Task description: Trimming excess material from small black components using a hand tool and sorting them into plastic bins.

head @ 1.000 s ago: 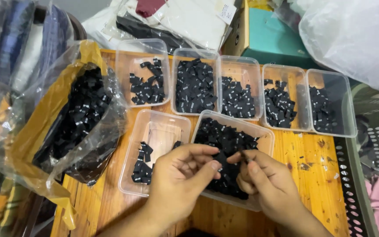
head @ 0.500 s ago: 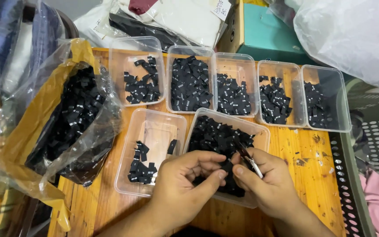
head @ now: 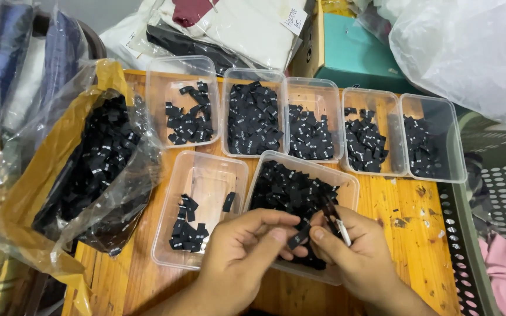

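Leftmost, we see a clear plastic bag (head: 83, 169) heaped with black labels on the wooden table (head: 411, 234). Right of it, near us, sits a sparsely filled container (head: 174, 257), then a fuller container (head: 346, 190). Over that one, our left hand (head: 238, 260) pinches a small black label (head: 298, 236) between thumb and forefinger; our right hand (head: 355, 254) touches the label too, its fingers closed around thin tweezers (head: 336, 219). Five more containers (head: 376, 96) line the far side.
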